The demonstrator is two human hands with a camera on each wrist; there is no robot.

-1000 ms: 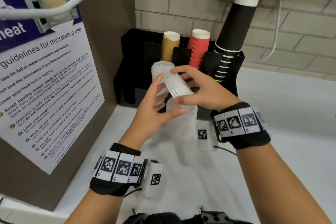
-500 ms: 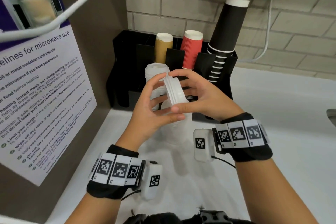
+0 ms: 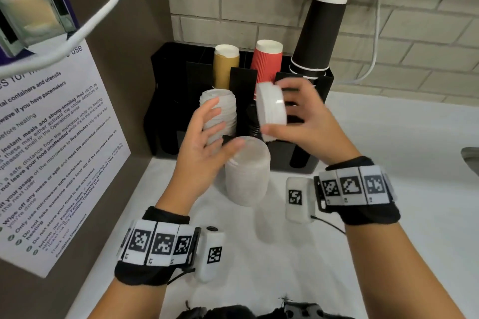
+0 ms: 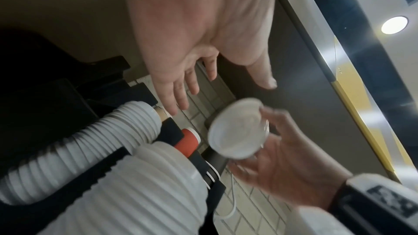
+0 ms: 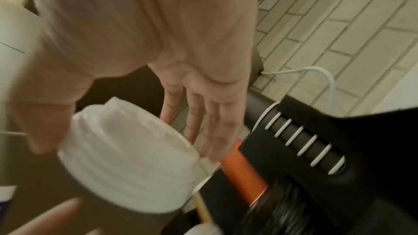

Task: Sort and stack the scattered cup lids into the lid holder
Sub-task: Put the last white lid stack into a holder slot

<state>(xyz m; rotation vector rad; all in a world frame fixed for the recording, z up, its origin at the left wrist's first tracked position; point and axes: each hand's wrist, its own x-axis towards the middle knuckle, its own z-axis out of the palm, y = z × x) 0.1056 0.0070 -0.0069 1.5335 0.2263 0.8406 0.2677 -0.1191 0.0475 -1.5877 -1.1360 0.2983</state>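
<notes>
A small stack of white lids (image 3: 270,107) is held tilted on edge in the right hand (image 3: 305,122), pinched between the thumb below and the fingers (image 5: 214,128) spread behind its rim, just above the black lid holder (image 3: 166,101) at the back of the tabletop (image 3: 388,153). The grip looks light, so the stack could be fanned apart or dropped if it is tipped further; a slipped lid would probably fall among the cups, near the red cup (image 3: 267,62) or the tall black cup stack (image 3: 318,39). A second risk is judged to lie in the tall ribbed lid column (image 3: 220,116) already standing in the holder and the other lid column (image 3: 246,173) in front of it: either could be knocked over by a careless descent. The left hand (image 3: 204,147) is spread and holds nothing, its fingers lying against the standing column and its thumb near the top of the front one, apart from the held stack, which is up and to its right. Whether the held lids match either column in size cannot be told.
</notes>
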